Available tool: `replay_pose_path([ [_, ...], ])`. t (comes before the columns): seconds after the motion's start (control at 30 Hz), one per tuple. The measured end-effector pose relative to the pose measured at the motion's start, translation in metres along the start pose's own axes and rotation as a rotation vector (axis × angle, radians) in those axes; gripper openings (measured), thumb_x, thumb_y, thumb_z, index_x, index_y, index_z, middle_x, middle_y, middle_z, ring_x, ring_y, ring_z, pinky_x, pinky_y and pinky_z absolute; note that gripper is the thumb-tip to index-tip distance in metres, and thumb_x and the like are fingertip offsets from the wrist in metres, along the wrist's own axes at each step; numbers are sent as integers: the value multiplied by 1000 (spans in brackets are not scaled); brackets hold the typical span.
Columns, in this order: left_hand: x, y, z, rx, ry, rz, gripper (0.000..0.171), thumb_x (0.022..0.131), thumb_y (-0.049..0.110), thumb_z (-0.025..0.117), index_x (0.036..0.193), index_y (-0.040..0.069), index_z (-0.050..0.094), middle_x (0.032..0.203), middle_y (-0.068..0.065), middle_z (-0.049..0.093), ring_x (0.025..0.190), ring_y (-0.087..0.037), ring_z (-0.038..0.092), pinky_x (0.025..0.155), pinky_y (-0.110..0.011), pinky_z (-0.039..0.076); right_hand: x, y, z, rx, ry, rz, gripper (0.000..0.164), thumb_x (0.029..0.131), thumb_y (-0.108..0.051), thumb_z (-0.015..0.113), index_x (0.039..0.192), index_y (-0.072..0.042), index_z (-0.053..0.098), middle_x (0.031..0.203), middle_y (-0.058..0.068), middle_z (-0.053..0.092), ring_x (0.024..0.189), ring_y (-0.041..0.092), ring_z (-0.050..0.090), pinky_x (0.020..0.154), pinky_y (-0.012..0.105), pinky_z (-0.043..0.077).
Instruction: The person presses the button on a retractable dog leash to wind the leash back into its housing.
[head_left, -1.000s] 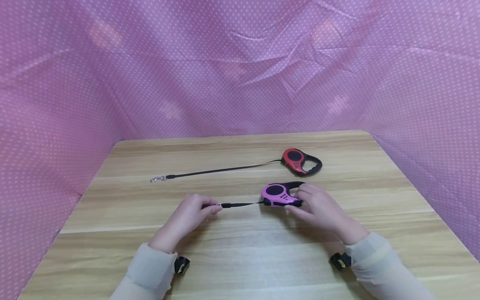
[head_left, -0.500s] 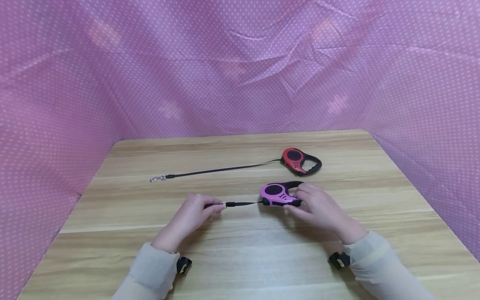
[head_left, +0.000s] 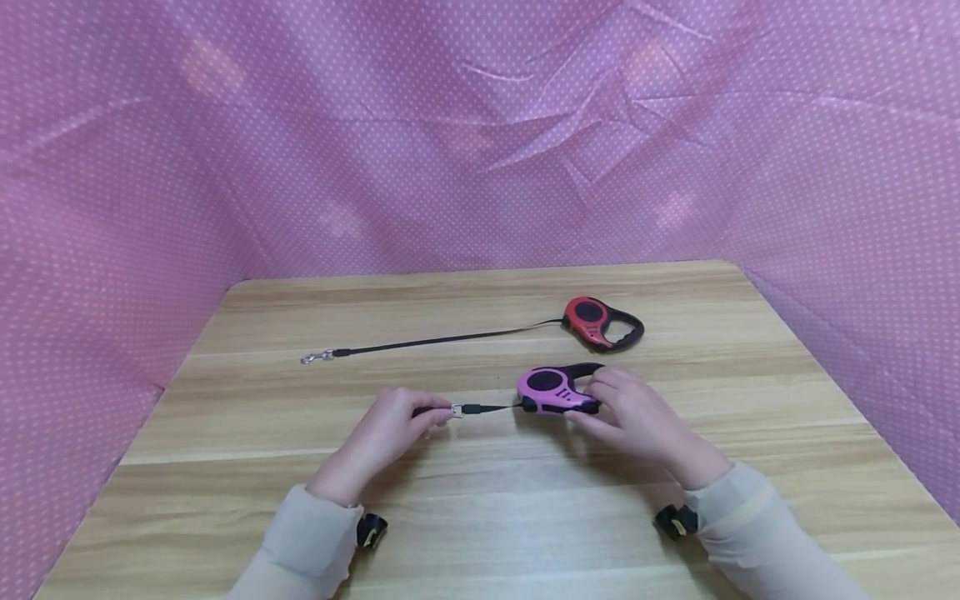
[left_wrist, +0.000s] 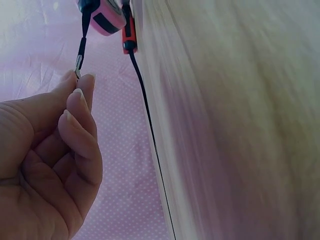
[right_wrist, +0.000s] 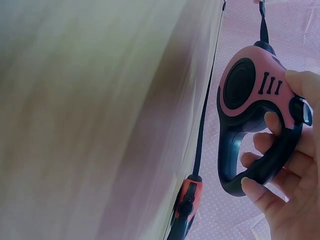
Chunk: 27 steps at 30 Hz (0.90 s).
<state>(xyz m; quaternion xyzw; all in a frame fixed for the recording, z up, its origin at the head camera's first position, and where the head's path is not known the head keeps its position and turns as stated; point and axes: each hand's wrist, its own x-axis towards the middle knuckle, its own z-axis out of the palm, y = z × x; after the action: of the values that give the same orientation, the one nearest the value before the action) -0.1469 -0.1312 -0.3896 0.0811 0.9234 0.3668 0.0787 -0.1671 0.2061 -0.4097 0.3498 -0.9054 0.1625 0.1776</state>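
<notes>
My right hand [head_left: 637, 421] grips a pink-and-black retractable dog leash [head_left: 534, 392] by its black loop handle. In the right wrist view, the fingers curl through the handle of the pink leash [right_wrist: 280, 95], and the thumb lies along its side. A short length of black strap [head_left: 491, 408] runs leftward from the casing to a silver metal clip [head_left: 457, 411]. My left hand [head_left: 390, 429] pinches that clip between thumb and index finger, as the left wrist view also shows. Fingertips hide the clip's far end. The strap between the hands is nearly straight.
Behind lies a red-and-black retractable leash [head_left: 573, 312] on the wooden table [head_left: 480, 517]. Its black strap [head_left: 450, 337] stretches left to a silver clip [head_left: 317, 357]. Pink dotted cloth [head_left: 420, 167] surrounds the table at the back and sides.
My left hand has shifted slightly right, and the pink leash slightly left, so the strap between them is shorter. More of the metal clip shows beyond the left fingertips. The red leash stays put.
</notes>
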Motion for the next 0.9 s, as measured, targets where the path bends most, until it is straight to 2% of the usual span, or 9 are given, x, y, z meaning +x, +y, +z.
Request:
replay_pose_path([
  [0.27, -1, 1, 1, 6, 4, 12, 12, 92, 21, 71, 101, 20, 78, 93, 6, 74, 71, -13, 59, 65, -27, 51, 0, 0, 1, -3, 17, -18, 29, 80, -35, 80, 88, -9, 68, 93, 1, 65, 85, 16, 59, 79, 35, 53],
  [0.67, 0, 3, 3, 12, 5, 37, 11, 92, 21, 71, 100, 21, 78, 93, 7, 74, 72, -9, 59, 67, -25, 52, 1, -3, 0, 4, -22, 23, 31, 83, -39, 77, 89, -10, 69, 92, 0, 65, 86, 15, 58, 79, 35, 53],
  [0.9, 2, 4, 5, 22, 10, 56, 12, 92, 22, 70, 101, 19, 78, 94, 6, 75, 73, -8, 60, 68, -26, 52, 1, -3, 1, 2, -16, 14, 30, 83, -38, 77, 89, -10, 68, 93, 0, 65, 86, 15, 58, 80, 35, 53],
])
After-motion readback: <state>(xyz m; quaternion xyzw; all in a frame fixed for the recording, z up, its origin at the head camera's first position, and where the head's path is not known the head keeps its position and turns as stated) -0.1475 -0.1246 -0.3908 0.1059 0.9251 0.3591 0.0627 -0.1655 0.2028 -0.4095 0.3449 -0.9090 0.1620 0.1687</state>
